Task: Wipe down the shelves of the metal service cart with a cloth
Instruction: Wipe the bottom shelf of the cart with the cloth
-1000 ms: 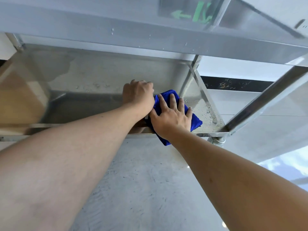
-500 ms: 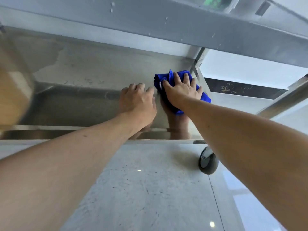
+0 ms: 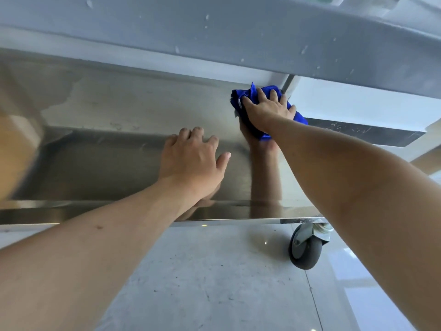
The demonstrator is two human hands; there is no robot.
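Cloth (image 3: 245, 96), blue and bunched, lies at the far right corner of the lower shelf (image 3: 124, 111), its long axis running near-to-far. Right hand (image 3: 266, 111) presses it flat, fingers (image 3: 261, 94) spread. Left hand (image 3: 191, 163) rests beside, fingers loosely spread.

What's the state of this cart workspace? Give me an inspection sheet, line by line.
Surface: lower shelf of the metal cart, shiny steel with faint smears and a hazy patch at far left; upper shelf edge overhead carries droplets.
Job's things: blue cloth, bunched, at the shelf's far right corner.
Clutter: nothing seen.
Hands: right hand pressed flat on the cloth; left hand bare, resting open on the shelf.
Cables: nothing seen.
Surroundings: grey caster wheel under the near right corner; pale speckled floor.
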